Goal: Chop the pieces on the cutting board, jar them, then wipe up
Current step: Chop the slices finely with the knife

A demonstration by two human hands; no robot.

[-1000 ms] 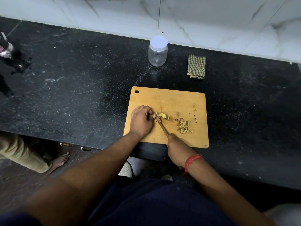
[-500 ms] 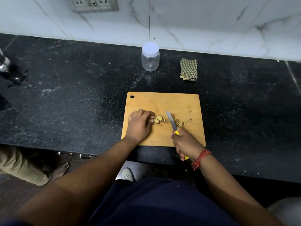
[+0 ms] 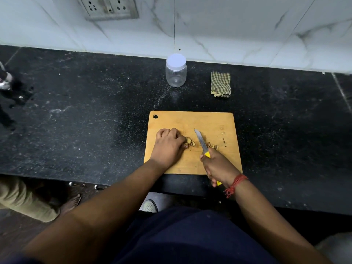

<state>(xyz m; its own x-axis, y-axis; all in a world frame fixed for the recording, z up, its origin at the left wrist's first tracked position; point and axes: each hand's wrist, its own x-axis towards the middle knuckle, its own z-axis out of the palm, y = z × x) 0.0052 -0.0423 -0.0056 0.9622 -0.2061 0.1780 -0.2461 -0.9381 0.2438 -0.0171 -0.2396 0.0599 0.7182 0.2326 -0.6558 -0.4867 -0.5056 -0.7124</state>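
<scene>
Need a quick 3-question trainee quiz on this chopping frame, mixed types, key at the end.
1. True or false: the jar has its white lid on.
2. Which hand holds the yellow-handled knife? A) left hand B) right hand
3. Fill in: the checked cloth lies on the black counter, to the ___ of the jar.

Key: 1 true. 2 B; the left hand steadies the pieces on the cutting board. 3 right.

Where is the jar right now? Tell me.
In the head view the jar stands capped at the back of the counter against the wall, left of the folded checked cloth, beyond the cutting board.
</scene>
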